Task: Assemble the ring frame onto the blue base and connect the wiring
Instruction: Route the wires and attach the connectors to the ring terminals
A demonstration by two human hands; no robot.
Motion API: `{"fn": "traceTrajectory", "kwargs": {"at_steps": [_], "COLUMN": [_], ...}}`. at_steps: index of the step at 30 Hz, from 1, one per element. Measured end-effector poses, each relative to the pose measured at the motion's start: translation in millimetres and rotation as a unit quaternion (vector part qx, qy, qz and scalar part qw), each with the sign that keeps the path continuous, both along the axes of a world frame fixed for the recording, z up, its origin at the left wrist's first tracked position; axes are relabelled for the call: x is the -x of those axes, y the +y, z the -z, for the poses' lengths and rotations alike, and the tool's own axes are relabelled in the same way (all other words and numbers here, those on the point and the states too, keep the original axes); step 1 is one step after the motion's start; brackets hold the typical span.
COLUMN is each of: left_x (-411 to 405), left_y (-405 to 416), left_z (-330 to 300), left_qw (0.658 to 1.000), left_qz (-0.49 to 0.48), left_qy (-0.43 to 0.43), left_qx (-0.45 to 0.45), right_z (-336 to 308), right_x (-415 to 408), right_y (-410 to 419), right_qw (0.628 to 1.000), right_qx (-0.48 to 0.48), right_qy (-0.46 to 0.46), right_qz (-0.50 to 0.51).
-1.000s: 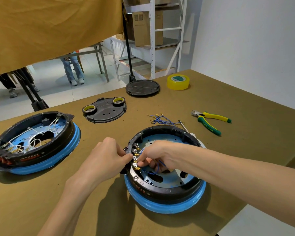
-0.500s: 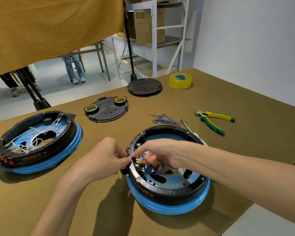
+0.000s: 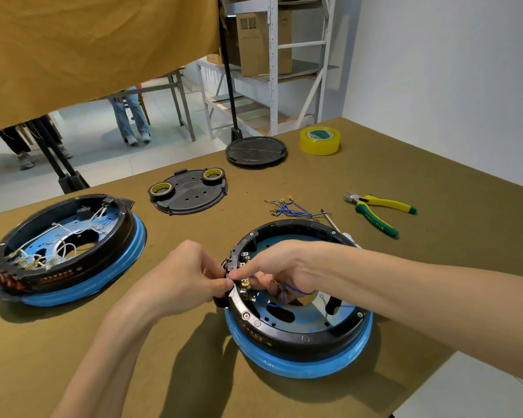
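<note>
Hands at the left rim of the black ring frame [image 3: 302,336], which sits on the blue base [image 3: 296,362] near the front edge of the worktop [image 3: 435,182]. Left hand [image 3: 183,274]: fingers curled, tips pinched against the rim beside a row of brass terminals [image 3: 244,285]. Right hand [image 3: 280,267]: reaches across inside the ring, forefinger and thumb pinching at the terminals, with a blue wire [image 3: 296,292] looping beneath the palm. Second ring-and-base unit [image 3: 64,251], wired in white, to the left. Behind: loose blue wires [image 3: 287,206], pliers [image 3: 378,211], yellow tape roll [image 3: 320,140], and two black discs [image 3: 191,191], [image 3: 255,150].
</note>
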State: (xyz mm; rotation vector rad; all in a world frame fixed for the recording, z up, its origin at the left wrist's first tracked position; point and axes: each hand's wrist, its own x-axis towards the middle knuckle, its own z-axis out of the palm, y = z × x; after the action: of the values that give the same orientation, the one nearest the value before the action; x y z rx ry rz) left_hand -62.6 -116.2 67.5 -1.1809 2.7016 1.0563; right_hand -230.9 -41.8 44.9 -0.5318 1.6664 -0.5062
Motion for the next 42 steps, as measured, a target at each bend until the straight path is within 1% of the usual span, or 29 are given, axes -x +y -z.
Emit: {"fn": "traceTrajectory", "kwargs": {"at_steps": [5,9,12,14,16,20,22,26,30,36,42], "left_x": [2,5,2,0,0,0,0,1,2,3,1], "left_y": [1,5,4,3,3,3,3,5,8,7,6], "left_z": [0,0,-1,-1,1,3,2,2,2,0,0], "left_qw": [1.000,0.998,1.000,1.000,0.999,0.999,0.999,1.000,0.998,0.998,0.999], "left_qz": [0.000,0.006,-0.008,-0.027,-0.038,-0.042,-0.040,-0.018,0.011,0.020,0.001], "left_qy": [-0.006,-0.022,-0.015,-0.007,-0.006,-0.013,-0.016,-0.020,-0.034,-0.033,-0.029], "left_qx": [0.022,0.051,0.023,0.000,-0.008,-0.011,-0.010,0.012,0.055,0.051,0.039], "right_z": [-1,3,8,9,8,5,6,8,7,9,9], "right_x": [1,5,10,14,17,21,19,14,9,8,11], "right_y": [-2,3,4,6,8,11,11,12,8,5,10], "right_qw": [1.000,1.000,0.999,0.998,0.996,0.995,0.996,0.999,1.000,1.000,1.000], "right_qx": [-0.006,0.015,0.033,0.031,0.026,0.032,0.031,0.024,0.004,-0.012,0.016], "right_qy": [0.005,-0.007,-0.016,-0.042,-0.074,-0.088,-0.076,-0.014,-0.020,-0.028,-0.024], "right_qz": [-0.018,-0.019,-0.036,-0.047,-0.053,-0.040,-0.032,-0.037,-0.017,0.001,-0.008]}}
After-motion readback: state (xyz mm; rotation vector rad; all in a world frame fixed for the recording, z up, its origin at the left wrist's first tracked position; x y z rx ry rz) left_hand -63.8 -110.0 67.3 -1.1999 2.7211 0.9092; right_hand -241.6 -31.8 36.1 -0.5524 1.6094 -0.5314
